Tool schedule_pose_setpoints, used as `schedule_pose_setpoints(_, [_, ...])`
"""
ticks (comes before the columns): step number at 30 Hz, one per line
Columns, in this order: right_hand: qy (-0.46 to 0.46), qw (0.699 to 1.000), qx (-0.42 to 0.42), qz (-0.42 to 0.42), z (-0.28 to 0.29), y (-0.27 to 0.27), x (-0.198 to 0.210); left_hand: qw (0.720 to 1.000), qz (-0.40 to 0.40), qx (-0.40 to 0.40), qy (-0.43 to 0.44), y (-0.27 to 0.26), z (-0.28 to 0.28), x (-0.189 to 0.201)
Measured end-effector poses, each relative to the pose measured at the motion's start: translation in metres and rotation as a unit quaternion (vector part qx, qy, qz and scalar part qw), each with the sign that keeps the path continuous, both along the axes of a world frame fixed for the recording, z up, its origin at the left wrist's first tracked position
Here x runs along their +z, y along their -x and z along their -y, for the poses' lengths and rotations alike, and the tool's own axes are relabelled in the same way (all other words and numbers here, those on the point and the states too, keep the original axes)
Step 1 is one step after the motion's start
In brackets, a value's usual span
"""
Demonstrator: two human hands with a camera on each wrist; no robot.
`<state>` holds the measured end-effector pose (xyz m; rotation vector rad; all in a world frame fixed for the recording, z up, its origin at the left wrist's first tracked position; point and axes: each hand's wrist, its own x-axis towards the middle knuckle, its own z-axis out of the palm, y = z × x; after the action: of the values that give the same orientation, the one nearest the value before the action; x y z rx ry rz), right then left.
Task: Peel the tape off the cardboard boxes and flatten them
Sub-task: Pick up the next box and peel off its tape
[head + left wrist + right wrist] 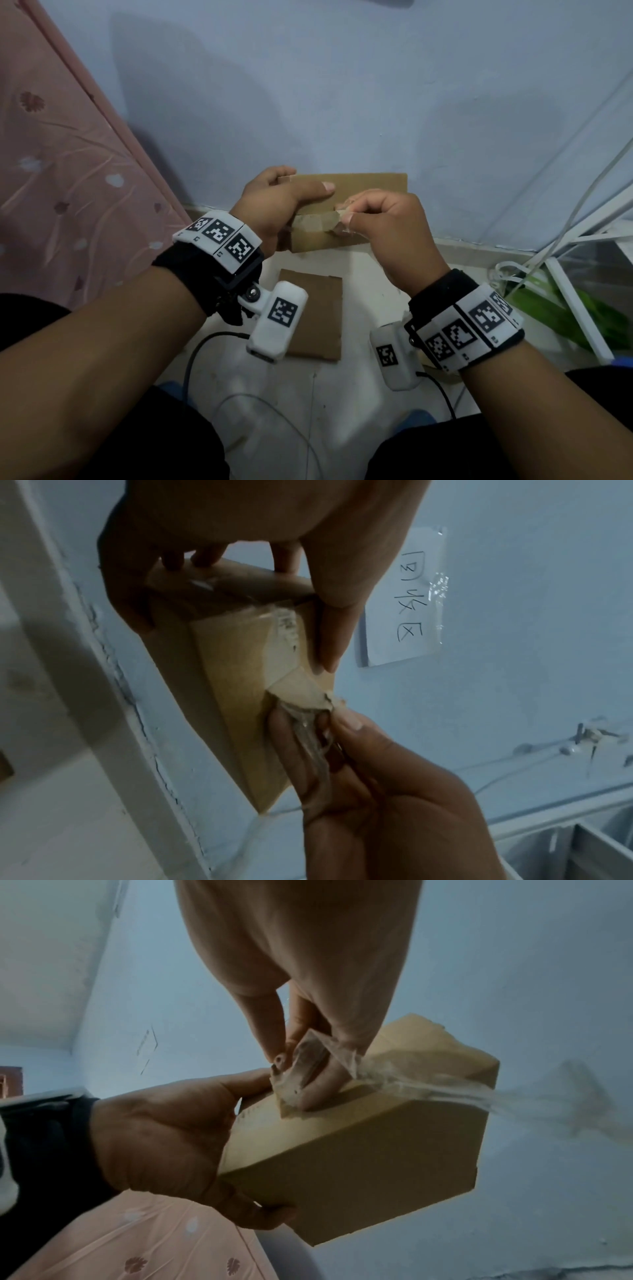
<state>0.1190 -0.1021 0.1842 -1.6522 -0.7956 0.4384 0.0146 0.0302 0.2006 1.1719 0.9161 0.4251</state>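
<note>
A small brown cardboard box is held in the air in front of the blue wall. My left hand grips its left end, thumb laid along the top face, fingers under it. My right hand pinches a strip of clear tape lifted from the box's near face. In the right wrist view the tape is crumpled between thumb and fingers, and a loose tail trails off to the right over the box. The left wrist view shows the box and the tape peeling at its seam.
A flattened piece of cardboard lies on the pale floor below the hands. A pink flowered bedsheet hangs at left. White rack bars, clear tubing and something green sit at right. Black cables run across the floor near my knees.
</note>
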Motion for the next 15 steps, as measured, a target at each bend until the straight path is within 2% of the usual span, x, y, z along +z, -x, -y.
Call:
schedule_pose_setpoints(6, [0.045,0.997,-0.054,-0.02,0.001,-0.009,0.004,0.999,-0.032,-0.015,-0.022,0.003,0.0,0.001])
schedule_pose_setpoints(15, [0.125,0.98,-0.142,0.063,0.004,-0.032,-0.005,0.998,-0.052,-0.02,-0.019,0.005,-0.006,0.002])
